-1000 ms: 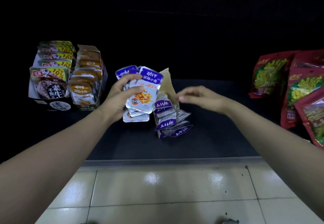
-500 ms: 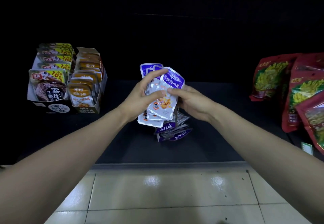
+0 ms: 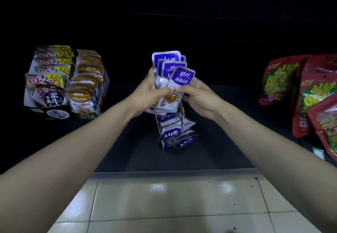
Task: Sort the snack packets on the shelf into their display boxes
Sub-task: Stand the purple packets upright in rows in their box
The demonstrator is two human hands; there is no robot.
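Left hand (image 3: 152, 94) and right hand (image 3: 197, 96) clamped together on a fan of purple packets (image 3: 172, 79) | held above the purple box (image 3: 175, 130) on the shelf (image 3: 138, 152) | likely light, slick foil (prone to sliding apart) | grip lower edges, squared.
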